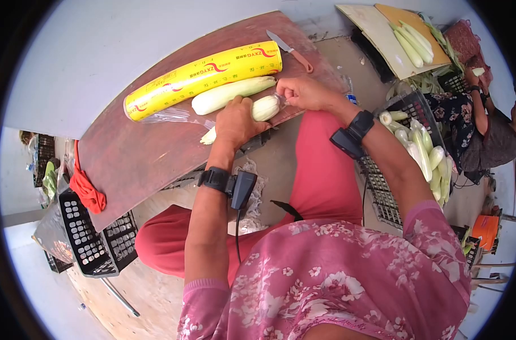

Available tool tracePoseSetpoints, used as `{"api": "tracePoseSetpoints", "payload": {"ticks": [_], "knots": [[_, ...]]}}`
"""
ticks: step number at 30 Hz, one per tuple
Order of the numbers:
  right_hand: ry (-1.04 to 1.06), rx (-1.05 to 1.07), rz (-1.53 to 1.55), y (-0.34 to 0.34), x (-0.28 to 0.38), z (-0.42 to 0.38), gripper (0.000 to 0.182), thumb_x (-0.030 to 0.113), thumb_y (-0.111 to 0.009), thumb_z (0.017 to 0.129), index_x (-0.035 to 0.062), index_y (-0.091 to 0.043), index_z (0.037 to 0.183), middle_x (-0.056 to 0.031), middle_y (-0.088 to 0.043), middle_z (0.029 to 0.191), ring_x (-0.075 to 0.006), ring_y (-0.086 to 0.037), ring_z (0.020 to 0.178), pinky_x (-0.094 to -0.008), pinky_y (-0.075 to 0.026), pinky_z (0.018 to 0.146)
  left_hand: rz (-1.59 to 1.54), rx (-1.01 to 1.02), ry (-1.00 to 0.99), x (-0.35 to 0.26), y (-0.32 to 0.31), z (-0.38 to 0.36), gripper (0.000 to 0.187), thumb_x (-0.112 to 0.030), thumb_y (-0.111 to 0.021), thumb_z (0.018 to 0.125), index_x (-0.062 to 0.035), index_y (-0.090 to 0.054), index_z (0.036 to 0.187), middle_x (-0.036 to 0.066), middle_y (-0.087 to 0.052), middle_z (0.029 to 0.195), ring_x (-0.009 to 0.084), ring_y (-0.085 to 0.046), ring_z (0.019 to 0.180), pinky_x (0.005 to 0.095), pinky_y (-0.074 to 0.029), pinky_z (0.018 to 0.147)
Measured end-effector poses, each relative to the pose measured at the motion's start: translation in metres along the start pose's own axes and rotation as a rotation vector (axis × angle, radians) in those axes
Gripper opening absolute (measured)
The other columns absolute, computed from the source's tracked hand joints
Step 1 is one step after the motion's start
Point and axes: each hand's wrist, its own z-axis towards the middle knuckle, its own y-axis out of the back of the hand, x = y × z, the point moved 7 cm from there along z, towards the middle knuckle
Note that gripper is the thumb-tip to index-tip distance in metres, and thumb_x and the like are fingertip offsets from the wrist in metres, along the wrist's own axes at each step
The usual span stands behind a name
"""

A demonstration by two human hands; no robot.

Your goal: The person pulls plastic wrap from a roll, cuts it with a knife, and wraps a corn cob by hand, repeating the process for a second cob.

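Note:
Two pale husked ears of corn lie on a reddish-brown board table. My left hand (235, 123) is wrapped over the nearer ear of corn (266, 107), whose ends show on either side of the hand. My right hand (303, 93) is closed in a pinch on clear plastic film (281, 101) at that ear's right end. Just beyond my left hand rests the other ear of corn (224, 96). Behind it a yellow roll of cling film (204, 78) lies across the table (139, 153), with loose film (167, 115) coming off its near side.
A knife (292, 51) lies beyond the roll's right end. A black crate (382, 192) of corn stands to my right, near another person (467, 119). More corn lies on a board (411, 45) at upper right. A red cloth (88, 190) hangs at the table's left corner.

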Motion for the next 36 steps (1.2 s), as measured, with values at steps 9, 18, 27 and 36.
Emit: {"api": "tracePoseSetpoints", "payload": {"ticks": [9, 18, 27, 36], "knots": [[0.231, -0.23, -0.174, 0.013, 0.06, -0.001, 0.036, 0.009, -0.068, 0.072, 0.0036, -0.053, 0.104, -0.0109, -0.057, 0.096, -0.027, -0.057, 0.091, -0.0385, -0.042, 0.07, 0.002, -0.056, -0.027, 0.004, -0.005, 0.001, 0.064, -0.043, -0.078, 0.06, -0.0031, -0.055, 0.104, 0.015, -0.06, 0.106, 0.0322, -0.056, 0.103, 0.0405, -0.046, 0.084], [0.136, -0.082, -0.527, -0.048, 0.069, -0.002, 0.069, 0.02, -0.076, 0.066, 0.0075, -0.039, 0.123, -0.0082, -0.043, 0.116, -0.0278, -0.042, 0.11, -0.0463, -0.036, 0.082, -0.044, -0.129, -0.026, -0.001, 0.005, -0.004, 0.054, -0.034, -0.079, 0.06, -0.0038, -0.052, 0.097, 0.014, -0.061, 0.1, 0.0312, -0.058, 0.098, 0.0408, -0.047, 0.082], [0.263, -0.106, -0.587, -0.051, 0.065, 0.002, 0.058, 0.015, -0.067, 0.073, 0.009, -0.039, 0.124, -0.007, -0.042, 0.113, -0.0268, -0.041, 0.106, -0.0428, -0.033, 0.079, 0.041, -0.343, -0.072, 0.005, 0.006, -0.027, 0.048, -0.032, -0.079, 0.061, -0.007, -0.055, 0.094, 0.009, -0.059, 0.095, 0.0261, -0.057, 0.094, 0.0382, -0.047, 0.076], [0.262, -0.064, -0.593, -0.052, 0.064, 0.004, 0.058, 0.011, -0.066, 0.073, 0.0084, -0.038, 0.124, -0.0093, -0.041, 0.114, -0.0268, -0.04, 0.108, -0.0405, -0.031, 0.08, 0.024, -0.478, 0.063, 0.022, 0.007, -0.057, 0.047, -0.031, -0.077, 0.064, -0.0064, -0.053, 0.095, 0.01, -0.056, 0.093, 0.0299, -0.053, 0.089, 0.0424, -0.042, 0.073]]}}
